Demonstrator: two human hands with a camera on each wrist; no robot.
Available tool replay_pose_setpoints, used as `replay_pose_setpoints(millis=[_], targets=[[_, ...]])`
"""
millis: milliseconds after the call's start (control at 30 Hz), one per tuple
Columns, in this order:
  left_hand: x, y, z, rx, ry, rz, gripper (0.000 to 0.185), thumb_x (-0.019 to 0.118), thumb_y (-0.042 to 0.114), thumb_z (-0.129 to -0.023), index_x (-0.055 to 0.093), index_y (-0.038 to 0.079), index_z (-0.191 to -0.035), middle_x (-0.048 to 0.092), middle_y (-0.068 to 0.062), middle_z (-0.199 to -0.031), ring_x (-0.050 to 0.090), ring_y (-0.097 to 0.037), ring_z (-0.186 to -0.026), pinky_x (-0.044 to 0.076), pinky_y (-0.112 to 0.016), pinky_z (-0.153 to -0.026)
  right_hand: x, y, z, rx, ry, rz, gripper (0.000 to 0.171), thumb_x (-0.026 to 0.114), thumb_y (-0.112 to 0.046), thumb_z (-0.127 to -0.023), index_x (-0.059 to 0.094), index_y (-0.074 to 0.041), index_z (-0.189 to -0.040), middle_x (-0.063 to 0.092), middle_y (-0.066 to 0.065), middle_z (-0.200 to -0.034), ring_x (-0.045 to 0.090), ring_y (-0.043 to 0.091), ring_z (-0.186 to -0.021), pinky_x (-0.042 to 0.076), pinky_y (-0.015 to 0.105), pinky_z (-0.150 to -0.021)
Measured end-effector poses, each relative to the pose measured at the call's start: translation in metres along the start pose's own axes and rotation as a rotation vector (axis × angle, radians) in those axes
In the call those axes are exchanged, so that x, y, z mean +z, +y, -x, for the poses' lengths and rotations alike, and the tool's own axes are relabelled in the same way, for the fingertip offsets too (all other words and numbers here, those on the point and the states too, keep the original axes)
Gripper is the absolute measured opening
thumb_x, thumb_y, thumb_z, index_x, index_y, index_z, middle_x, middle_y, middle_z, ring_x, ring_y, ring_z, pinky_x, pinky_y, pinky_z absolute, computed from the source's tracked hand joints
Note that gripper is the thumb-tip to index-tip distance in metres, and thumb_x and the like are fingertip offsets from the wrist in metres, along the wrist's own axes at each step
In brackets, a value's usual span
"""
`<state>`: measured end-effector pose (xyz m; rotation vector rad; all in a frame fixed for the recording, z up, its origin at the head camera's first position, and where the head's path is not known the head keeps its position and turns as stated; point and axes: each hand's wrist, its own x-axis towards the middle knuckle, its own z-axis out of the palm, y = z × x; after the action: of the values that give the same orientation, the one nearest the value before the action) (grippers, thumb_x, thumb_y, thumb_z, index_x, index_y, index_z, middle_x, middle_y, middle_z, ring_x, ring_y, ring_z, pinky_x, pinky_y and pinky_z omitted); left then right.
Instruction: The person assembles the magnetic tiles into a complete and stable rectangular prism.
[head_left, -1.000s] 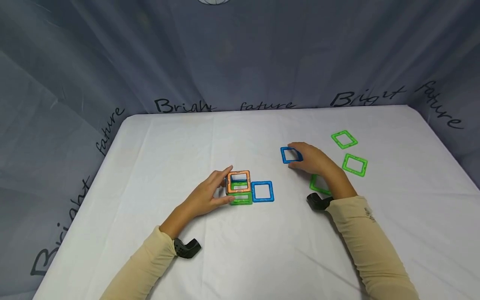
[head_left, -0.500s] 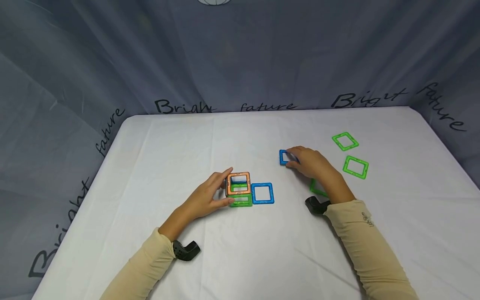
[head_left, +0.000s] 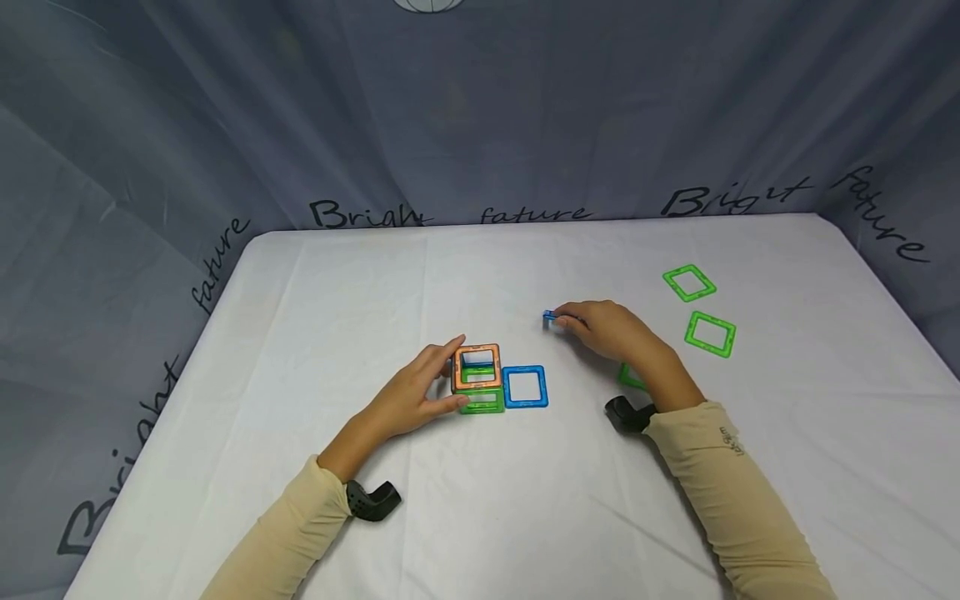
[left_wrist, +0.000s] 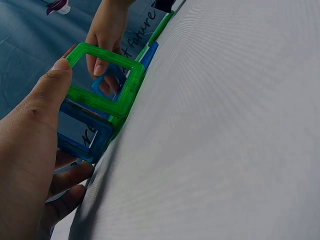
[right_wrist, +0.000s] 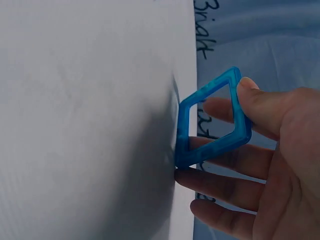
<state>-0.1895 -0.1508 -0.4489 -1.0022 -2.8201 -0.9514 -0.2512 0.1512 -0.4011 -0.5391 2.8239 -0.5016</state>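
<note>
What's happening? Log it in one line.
left grip: holds tile cube; right grip: pinches blue tile; second blue tile: flat beside tile cube

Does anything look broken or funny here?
Nothing looks broken. Two green squares lie crooked to each other on the right. A blue square is tipped up, but the right hand pinches it. Oddest is the writing on the curtain: it seems to say "fature", maybe meaning "future".

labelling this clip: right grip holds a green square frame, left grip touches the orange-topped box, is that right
The colour is wrong: the right grip holds a blue square frame, as the right wrist view shows. The left grip does touch the orange-topped box.
</note>
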Motion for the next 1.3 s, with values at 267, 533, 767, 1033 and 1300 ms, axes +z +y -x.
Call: replay_pose_setpoints(millis=[267,533,767,1033,1300], targets=[[0.0,0.001,0.0,-0.018,-0.008,0.001,0.078,0.059,0.049,-0.084,0.022,0.02,-0.146,0.05,-0.005,-0.117,0.053,-0.013,-0.096,0.047,-0.035,-0.08,0.001,-0.013,0.003,-0.05,-0.037,-0.042,0.032,0.046,-0.026,-0.096,0.06,-0.008,-0.118,0.062,0.013,-0.116,0.054,0.032,-0.113,0.041,0.048,-0.095],[-0.001,0.002,-0.001,-0.016,-0.01,-0.001,0.078,0.059,0.049,-0.084,0.022,0.019,-0.146,0.05,-0.005,-0.117,0.053,-0.013,-0.097,0.047,-0.035,-0.079,0.003,-0.025,0.005,-0.108,-0.082,-0.053,0.031,0.046,-0.027,-0.096,0.06,-0.01,-0.118,0.064,0.01,-0.114,0.056,0.03,-0.112,0.042,0.046,-0.095],[-0.002,0.002,-0.001,-0.013,-0.018,0.014,0.078,0.059,0.048,-0.084,0.022,0.017,-0.146,0.049,-0.007,-0.12,0.056,-0.014,-0.099,0.047,-0.038,-0.084,0.005,-0.032,0.005,-0.139,-0.109,-0.075,0.031,0.045,-0.028,-0.096,0.062,-0.012,-0.117,0.066,0.007,-0.109,0.058,0.027,-0.109,0.042,0.046,-0.094],[-0.002,0.001,-0.002,-0.01,-0.008,0.012,0.078,0.062,0.045,-0.083,0.023,0.016,-0.145,0.049,-0.007,-0.12,0.056,-0.014,-0.099,0.047,-0.039,-0.084,0.008,-0.036,0.004,-0.151,-0.116,-0.069,0.032,0.045,-0.029,-0.096,0.061,-0.011,-0.118,0.067,0.005,-0.105,0.059,0.027,-0.108,0.043,0.047,-0.094],[-0.001,0.002,-0.002,-0.014,-0.011,0.006,0.079,0.062,0.045,-0.083,0.022,0.02,-0.146,0.049,-0.006,-0.118,0.055,-0.013,-0.098,0.047,-0.037,-0.082,0.01,-0.039,0.005,-0.174,-0.103,-0.076,0.03,0.046,-0.028,-0.096,0.063,-0.011,-0.116,0.068,0.003,-0.096,0.062,0.023,-0.098,0.045,0.045,-0.091]])
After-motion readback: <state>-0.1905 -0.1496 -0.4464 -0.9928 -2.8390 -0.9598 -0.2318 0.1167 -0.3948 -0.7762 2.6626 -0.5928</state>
